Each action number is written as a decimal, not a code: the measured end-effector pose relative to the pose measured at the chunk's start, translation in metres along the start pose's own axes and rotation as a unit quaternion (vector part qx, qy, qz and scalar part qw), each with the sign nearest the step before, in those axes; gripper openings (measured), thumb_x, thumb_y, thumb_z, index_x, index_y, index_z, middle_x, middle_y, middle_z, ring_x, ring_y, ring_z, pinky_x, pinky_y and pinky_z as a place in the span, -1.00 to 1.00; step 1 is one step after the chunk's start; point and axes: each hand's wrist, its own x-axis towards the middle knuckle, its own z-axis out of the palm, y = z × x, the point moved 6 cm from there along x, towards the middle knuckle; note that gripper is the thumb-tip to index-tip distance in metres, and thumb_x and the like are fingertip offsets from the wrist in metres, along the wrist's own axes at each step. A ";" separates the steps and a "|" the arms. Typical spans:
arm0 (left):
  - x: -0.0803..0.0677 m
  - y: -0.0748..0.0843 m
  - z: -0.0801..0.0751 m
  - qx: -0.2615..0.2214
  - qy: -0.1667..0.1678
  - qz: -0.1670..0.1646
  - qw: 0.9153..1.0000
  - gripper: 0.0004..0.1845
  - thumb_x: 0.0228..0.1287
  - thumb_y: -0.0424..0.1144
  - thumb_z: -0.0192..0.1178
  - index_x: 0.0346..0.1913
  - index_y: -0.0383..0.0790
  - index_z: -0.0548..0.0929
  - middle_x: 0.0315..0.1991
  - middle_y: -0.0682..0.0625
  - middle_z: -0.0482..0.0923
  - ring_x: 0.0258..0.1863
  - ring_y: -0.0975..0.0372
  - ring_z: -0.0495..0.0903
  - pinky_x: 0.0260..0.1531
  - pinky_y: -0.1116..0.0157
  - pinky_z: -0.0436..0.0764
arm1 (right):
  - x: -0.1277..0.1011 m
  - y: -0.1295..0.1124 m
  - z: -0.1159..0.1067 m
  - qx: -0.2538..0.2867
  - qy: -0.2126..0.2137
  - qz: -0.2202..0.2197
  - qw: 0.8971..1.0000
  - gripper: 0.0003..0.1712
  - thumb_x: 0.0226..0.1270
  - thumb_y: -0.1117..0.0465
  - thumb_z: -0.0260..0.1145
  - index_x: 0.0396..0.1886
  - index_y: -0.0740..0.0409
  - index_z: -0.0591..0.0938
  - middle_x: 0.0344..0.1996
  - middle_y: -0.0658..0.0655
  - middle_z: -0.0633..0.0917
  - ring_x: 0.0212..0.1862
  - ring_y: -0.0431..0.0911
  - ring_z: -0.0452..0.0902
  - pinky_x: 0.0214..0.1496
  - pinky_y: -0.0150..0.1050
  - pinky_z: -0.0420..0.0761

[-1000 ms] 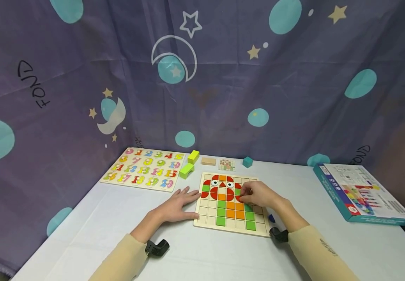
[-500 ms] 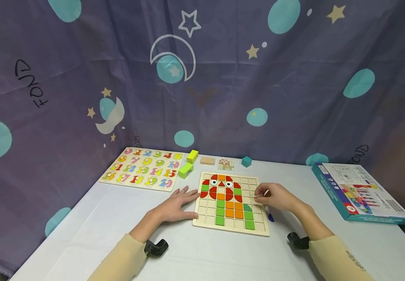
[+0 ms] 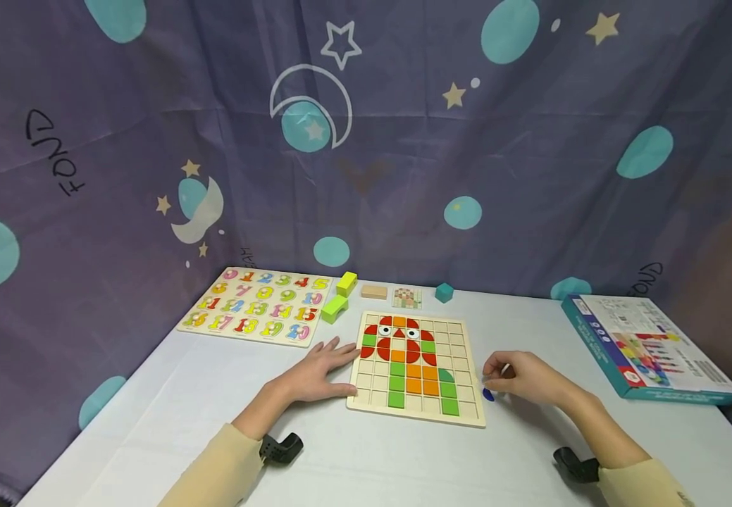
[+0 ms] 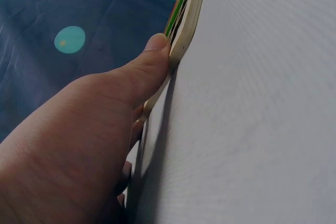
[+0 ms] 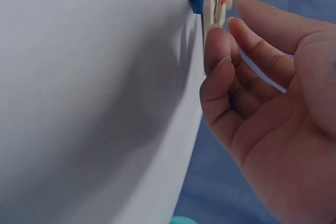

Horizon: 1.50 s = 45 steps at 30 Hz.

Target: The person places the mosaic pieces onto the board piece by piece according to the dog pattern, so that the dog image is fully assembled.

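A pale surface (image 3: 366,458) stands before a purple curtain (image 3: 150,141) printed with moons and stars. At its centre lies a wooden grid board (image 3: 461,334) bearing a part-built owl in red, orange and green tiles. A number puzzle (image 3: 254,306) lies far left, a box (image 3: 647,348) far right, and small blocks (image 3: 340,296) sit behind the board. The left hand (image 3: 321,370) lies flat and open, its thumb pressed against the board's left edge, steadying it. The right hand (image 3: 520,377) hovers just right of the board, fingers loosely curled, holding nothing. A small blue piece (image 3: 488,395) lies on the surface right beside its fingertips. The step appears to be fetching the next tile; picking it up calls for a light pinch on the blue piece.
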 end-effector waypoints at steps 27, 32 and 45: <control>0.001 0.000 -0.001 0.004 0.000 0.003 1.000 -0.17 0.31 0.22 0.27 0.53 -0.10 0.34 0.54 -0.06 0.20 0.56 -0.13 -0.08 0.48 -0.15 -0.13 | -0.004 -0.005 0.013 -0.061 -0.003 -0.018 0.998 -0.85 0.20 0.34 0.49 -0.33 0.11 0.65 -0.47 -0.07 0.53 -0.38 -0.15 0.41 -0.40 -0.32 0.47; 0.000 0.001 -0.001 -0.002 0.000 0.002 1.000 -0.17 0.31 0.21 0.28 0.53 -0.11 0.34 0.53 -0.07 0.21 0.56 -0.13 -0.08 0.48 -0.16 -0.13 | -0.003 -0.005 0.013 -0.064 -0.010 -0.022 0.998 -0.85 0.19 0.37 0.46 -0.33 0.10 0.66 -0.44 -0.09 0.55 -0.39 -0.16 0.41 -0.40 -0.32 0.47; 0.000 0.002 -0.001 -0.001 0.002 0.007 1.000 -0.17 0.32 0.20 0.28 0.52 -0.13 0.35 0.53 -0.07 0.22 0.56 -0.14 -0.07 0.47 -0.18 -0.12 | -0.004 -0.008 0.013 -0.059 -0.015 -0.026 0.998 -0.84 0.19 0.42 0.47 -0.28 0.15 0.69 -0.39 -0.07 0.58 -0.35 -0.15 0.42 -0.36 -0.31 0.51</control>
